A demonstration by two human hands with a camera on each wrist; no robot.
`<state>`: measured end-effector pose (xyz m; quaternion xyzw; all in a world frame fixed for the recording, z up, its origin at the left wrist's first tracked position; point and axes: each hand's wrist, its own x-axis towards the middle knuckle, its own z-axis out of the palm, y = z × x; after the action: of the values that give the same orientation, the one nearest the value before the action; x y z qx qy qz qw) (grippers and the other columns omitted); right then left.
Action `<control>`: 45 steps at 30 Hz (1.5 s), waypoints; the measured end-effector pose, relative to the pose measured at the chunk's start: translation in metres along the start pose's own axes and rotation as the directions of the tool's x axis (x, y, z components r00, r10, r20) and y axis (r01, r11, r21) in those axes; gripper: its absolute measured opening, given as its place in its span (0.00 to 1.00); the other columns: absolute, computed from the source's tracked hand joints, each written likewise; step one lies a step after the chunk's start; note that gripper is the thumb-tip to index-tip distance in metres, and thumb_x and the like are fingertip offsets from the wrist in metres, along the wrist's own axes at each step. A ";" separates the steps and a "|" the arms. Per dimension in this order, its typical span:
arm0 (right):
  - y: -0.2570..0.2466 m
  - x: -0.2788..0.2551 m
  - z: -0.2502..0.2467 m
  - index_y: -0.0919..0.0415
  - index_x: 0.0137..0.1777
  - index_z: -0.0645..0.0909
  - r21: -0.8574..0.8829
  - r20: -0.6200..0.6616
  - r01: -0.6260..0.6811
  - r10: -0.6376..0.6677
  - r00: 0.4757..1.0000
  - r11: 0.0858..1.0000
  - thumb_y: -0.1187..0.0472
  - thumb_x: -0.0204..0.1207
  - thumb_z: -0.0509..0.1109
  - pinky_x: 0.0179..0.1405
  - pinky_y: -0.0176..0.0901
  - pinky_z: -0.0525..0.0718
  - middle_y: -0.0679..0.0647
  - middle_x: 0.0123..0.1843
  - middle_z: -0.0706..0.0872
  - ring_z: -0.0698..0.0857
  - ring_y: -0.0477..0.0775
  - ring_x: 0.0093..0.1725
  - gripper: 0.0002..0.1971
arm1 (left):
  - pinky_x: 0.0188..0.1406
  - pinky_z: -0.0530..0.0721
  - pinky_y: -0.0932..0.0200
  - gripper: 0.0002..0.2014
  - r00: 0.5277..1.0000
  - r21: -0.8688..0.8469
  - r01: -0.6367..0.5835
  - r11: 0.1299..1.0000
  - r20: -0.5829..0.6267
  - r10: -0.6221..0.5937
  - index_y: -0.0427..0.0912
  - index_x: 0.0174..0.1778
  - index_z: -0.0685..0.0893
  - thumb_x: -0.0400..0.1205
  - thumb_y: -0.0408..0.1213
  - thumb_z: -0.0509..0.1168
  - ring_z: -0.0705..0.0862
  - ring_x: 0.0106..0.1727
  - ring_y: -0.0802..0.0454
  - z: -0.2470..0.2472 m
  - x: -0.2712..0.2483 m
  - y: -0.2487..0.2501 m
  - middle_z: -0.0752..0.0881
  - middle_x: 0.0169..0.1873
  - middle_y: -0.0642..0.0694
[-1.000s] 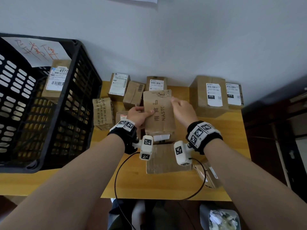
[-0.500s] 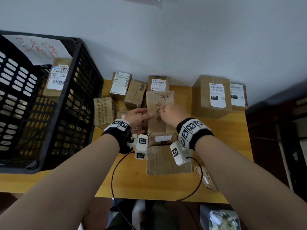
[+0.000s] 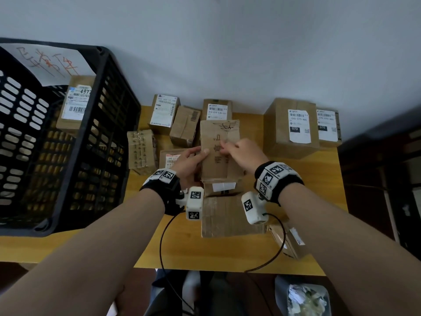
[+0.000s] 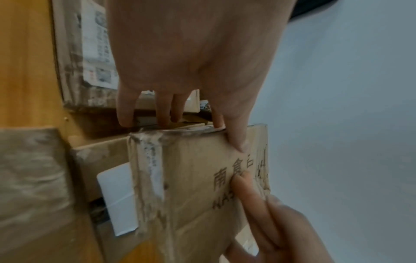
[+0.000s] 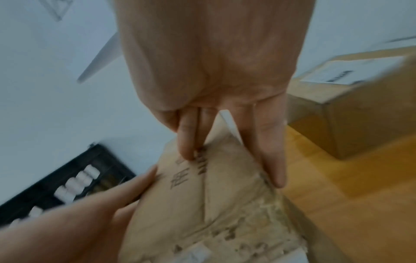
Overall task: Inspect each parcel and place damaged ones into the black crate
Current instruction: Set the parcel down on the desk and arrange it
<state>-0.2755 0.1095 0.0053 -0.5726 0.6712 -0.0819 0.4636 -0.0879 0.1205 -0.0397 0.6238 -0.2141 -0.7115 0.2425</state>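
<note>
Gripping a worn brown cardboard parcel [image 3: 219, 153] from both sides, two bare hands are seen above a yellow wooden table [image 3: 300, 179]. The left hand [image 3: 190, 164] is curled round the parcel's left edge, with the thumb laid across the printed front face and the other fingers [image 4: 166, 113] hooked behind it. The right hand [image 3: 243, 153] is set against the parcel's right side, with two fingertips [image 5: 188, 142] pressed on the front face beside the dark printed characters and the remaining fingers stretched along the right edge. The parcel is held upright and slightly tilted, raised over other boxes near the middle of the table. Its tape is scuffed and its lower edge looks crumpled and frayed. Each wrist is wrapped in a black band with black-and-white marker squares, and a small white camera unit is fixed below each band.

Directly beneath the held parcel, a box with a white label [image 3: 224, 187] is seen, and nearer the body lies a flat taped cardboard box [image 3: 230, 217]. Behind, against the pale wall, a row of small labelled boxes [image 3: 164, 114] is lined up. To the right, a large box marked 070 [image 3: 293, 126] stands with a second labelled box just beside it. At the left, the black crate [image 3: 68, 156] rests on the table, and one labelled parcel [image 3: 76, 103] lies inside it. A white sheet with red handwriting is fixed at the crate's far rim.
</note>
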 end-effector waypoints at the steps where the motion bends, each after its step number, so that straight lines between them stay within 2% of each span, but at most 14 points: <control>1: 0.000 -0.004 -0.002 0.53 0.57 0.92 0.115 -0.017 -0.018 0.020 1.000 0.993 0.42 0.91 0.60 0.49 0.42 0.83 0.37 0.48 0.87 0.83 0.41 0.48 0.22 | 0.42 0.87 0.45 0.24 1.000 -0.011 -0.010 1.000 -0.002 0.010 0.52 0.78 0.74 0.87 0.52 0.69 0.85 0.58 0.48 0.001 -0.001 -0.001 0.85 0.66 0.45; 4: -0.002 -0.013 -0.003 0.53 0.50 0.95 0.360 -0.050 -0.059 0.082 0.995 0.931 0.45 0.88 0.66 0.57 0.54 0.85 0.36 0.51 0.85 0.84 0.46 0.52 0.18 | 0.48 0.89 0.39 0.16 0.994 -0.046 -0.077 0.996 -0.083 0.073 0.52 0.69 0.79 0.89 0.55 0.64 0.86 0.59 0.43 0.000 -0.007 0.003 0.86 0.62 0.42; 7: -0.006 -0.017 -0.004 0.52 0.50 0.95 0.469 -0.101 -0.076 0.139 0.985 0.880 0.49 0.88 0.64 0.56 0.56 0.87 0.43 0.57 0.89 0.86 0.51 0.54 0.18 | 0.46 0.91 0.43 0.12 0.959 -0.049 -0.197 0.979 -0.216 0.182 0.50 0.57 0.84 0.83 0.50 0.76 0.90 0.58 0.41 -0.005 -0.008 0.012 0.90 0.61 0.42; 13: -0.010 -0.022 0.000 0.69 0.70 0.84 0.324 0.017 -0.235 0.242 0.970 0.916 0.48 0.89 0.63 0.64 0.69 0.88 0.70 0.67 0.87 0.89 0.72 0.61 0.24 | 0.46 0.94 0.46 0.22 0.939 -0.019 -0.270 0.963 -0.224 0.259 0.43 0.66 0.80 0.79 0.31 0.79 0.93 0.51 0.47 -0.005 -0.007 0.013 0.90 0.56 0.42; 15: -0.014 -0.023 -0.001 0.70 0.54 0.87 0.237 -0.050 -0.131 0.147 0.988 0.963 0.49 0.90 0.62 0.52 0.59 0.91 0.69 0.46 0.90 0.91 0.66 0.44 0.23 | 0.40 0.93 0.54 0.19 0.957 -0.011 -0.225 0.974 -0.189 0.218 0.42 0.65 0.83 0.80 0.33 0.79 0.94 0.45 0.52 -0.005 -0.008 0.013 0.93 0.55 0.43; 17: -0.021 -0.023 -0.005 0.60 0.43 0.86 0.184 -0.155 -0.024 0.053 0.987 0.983 0.50 0.91 0.59 0.27 0.41 0.77 0.54 0.26 0.77 0.74 0.48 0.22 0.22 | 0.38 0.92 0.54 0.17 0.971 -0.012 -0.184 0.983 -0.156 0.180 0.43 0.63 0.84 0.81 0.35 0.79 0.94 0.45 0.54 -0.005 -0.009 0.016 0.94 0.53 0.45; 19: -0.028 -0.019 -0.006 0.65 0.51 0.89 0.116 -0.228 0.081 -0.053 0.972 0.990 0.49 0.92 0.57 0.18 0.35 0.64 0.50 0.23 0.72 0.63 0.43 0.17 0.24 | 0.46 0.93 0.49 0.16 0.977 0.003 -0.157 0.988 -0.146 0.156 0.45 0.62 0.85 0.80 0.36 0.79 0.93 0.50 0.50 -0.005 -0.009 0.019 0.94 0.53 0.45; 23: -0.043 -0.016 0.002 0.59 0.32 0.78 -0.208 -0.073 0.139 -0.157 0.985 0.968 0.46 0.93 0.54 0.21 0.38 0.69 0.47 0.22 0.68 0.64 0.43 0.16 0.29 | 0.44 0.92 0.51 0.19 0.980 0.018 -0.143 0.990 -0.138 0.144 0.43 0.64 0.85 0.79 0.36 0.80 0.92 0.50 0.48 -0.007 -0.009 0.020 0.94 0.53 0.44; 27: -0.048 -0.011 0.008 0.60 0.46 0.84 -0.409 -0.032 0.045 -0.063 0.997 0.911 0.42 0.93 0.47 0.41 0.45 0.84 0.56 0.41 0.85 0.86 0.52 0.42 0.30 | 0.40 0.91 0.53 0.18 0.985 0.015 -0.118 0.993 -0.125 0.119 0.43 0.63 0.84 0.79 0.37 0.81 0.93 0.46 0.49 -0.011 -0.008 0.021 0.95 0.47 0.45; 30: -0.057 -0.006 0.009 0.57 0.66 0.82 -0.520 -0.027 -0.047 0.039 0.999 0.853 0.41 0.91 0.50 0.72 0.71 0.77 0.61 0.71 0.81 0.75 0.63 0.76 0.25 | 0.43 0.92 0.53 0.17 0.989 0.002 -0.103 0.995 -0.105 0.102 0.44 0.61 0.84 0.79 0.38 0.80 0.92 0.44 0.49 -0.007 -0.009 0.019 0.95 0.46 0.44; 36: -0.060 0.002 0.019 0.53 0.75 0.78 -0.593 -0.023 -0.102 0.110 0.994 0.799 0.44 0.91 0.56 0.79 0.83 0.62 0.59 0.82 0.75 0.61 0.66 0.87 0.21 | 0.38 0.92 0.56 0.15 0.989 0.006 -0.109 0.994 -0.098 0.109 0.44 0.62 0.84 0.82 0.38 0.78 0.90 0.42 0.50 -0.005 -0.005 0.018 0.93 0.45 0.45; 39: -0.052 0.004 0.021 0.56 0.69 0.82 -0.541 -0.045 -0.066 0.049 0.998 0.838 0.42 0.91 0.53 0.75 0.76 0.73 0.61 0.72 0.83 0.76 0.66 0.77 0.23 | 0.41 0.92 0.54 0.13 0.989 0.008 -0.111 0.994 -0.102 0.111 0.45 0.59 0.84 0.81 0.38 0.78 0.91 0.47 0.46 -0.006 -0.003 0.016 0.94 0.46 0.45; 41: -0.044 0.009 0.017 0.60 0.57 0.85 -0.430 -0.049 -0.024 0.003 0.999 0.903 0.40 0.91 0.51 0.61 0.61 0.84 0.58 0.52 0.89 0.88 0.59 0.50 0.27 | 0.54 0.93 0.47 0.15 0.989 0.012 -0.109 0.994 -0.097 0.110 0.46 0.59 0.84 0.80 0.40 0.79 0.92 0.57 0.41 -0.006 -0.005 0.015 0.94 0.51 0.42; 45: -0.034 0.004 0.005 0.56 0.43 0.88 0.034 -0.189 0.062 -0.054 0.980 0.998 0.48 0.90 0.60 0.31 0.39 0.79 0.45 0.25 0.84 0.77 0.48 0.25 0.21 | 0.59 0.91 0.37 0.27 0.991 0.058 -0.111 0.992 -0.071 0.115 0.50 0.76 0.77 0.82 0.41 0.78 0.92 0.60 0.43 -0.008 -0.010 0.018 0.92 0.59 0.45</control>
<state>-0.2482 0.0967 0.0221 -0.5724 0.6932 -0.1624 0.4068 -0.0777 0.1128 -0.0219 0.6428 -0.2592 -0.6670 0.2733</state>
